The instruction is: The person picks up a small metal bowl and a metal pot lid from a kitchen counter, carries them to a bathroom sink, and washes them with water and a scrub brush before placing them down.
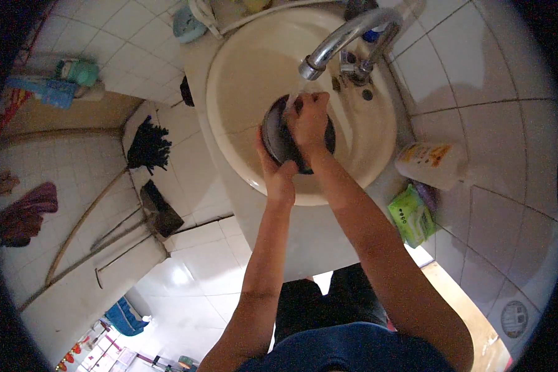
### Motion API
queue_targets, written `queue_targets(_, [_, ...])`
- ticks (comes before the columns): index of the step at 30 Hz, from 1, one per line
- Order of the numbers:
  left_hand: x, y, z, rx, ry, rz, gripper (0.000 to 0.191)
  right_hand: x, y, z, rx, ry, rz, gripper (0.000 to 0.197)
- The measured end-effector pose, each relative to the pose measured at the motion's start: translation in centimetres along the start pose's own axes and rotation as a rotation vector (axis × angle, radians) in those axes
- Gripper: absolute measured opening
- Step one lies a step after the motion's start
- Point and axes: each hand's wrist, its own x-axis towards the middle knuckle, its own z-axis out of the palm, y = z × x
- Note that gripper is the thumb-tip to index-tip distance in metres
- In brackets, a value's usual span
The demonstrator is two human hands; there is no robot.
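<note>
A dark round bowl or pan (275, 128) is held inside the cream washbasin (242, 83), below the chrome faucet (312, 67). My left hand (279, 179) grips its near left rim, with the thumb over the edge. Fingers curled, my right hand (309, 123) reaches into the dark vessel under a thin stream of water. Whether the right hand holds anything small, such as a cloth or sponge, cannot be seen.
Right of the basin stand a white plastic bottle (428, 162) and a green packet (411, 216). A blue-green soap dish (188, 25) lies at the back left. A black-bristled broom (149, 144) and a dark dustpan (160, 209) are at the left wall.
</note>
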Motion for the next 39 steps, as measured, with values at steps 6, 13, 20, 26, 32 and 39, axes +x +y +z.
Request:
queue_targets(6, [2.5, 0.4, -3.5, -0.149, -0.141, -0.337, 0.093, -3.3, 1.1, -2.2, 0.305, -0.543, -0.566, 0.019])
queue_targets(13, [1.5, 0.0, -2.1, -0.145, -0.182, -0.232, 0.093, -1.2, 0.2, -0.9, 0.215, -0.470, -0.543, 0.020])
queue_targets(20, [0.3, -0.3, -0.1, -0.004, -0.129, 0.005, 0.095, -0.7, 2.1, 1.2, -0.167, -0.031, -0.023, 0.009])
queue_targets(26, [3.1, 0.2, -4.1, -0.241, -0.169, -0.176, 0.094, -4.5, -0.4, -1.4, 0.390, -0.448, -0.496, 0.022])
queue_targets(32, [1.2, 1.0, -1.4, -0.158, -0.062, -0.121, 0.091, 0.1, 0.1, 1.0, -0.274, -0.197, -0.280, 0.021])
queue_targets(39, [2.1, 0.7, -2.8, 0.052, -0.036, 0.155, 0.091, -4.2, 3.2, -1.2, -0.106, -0.357, -0.092, 0.016])
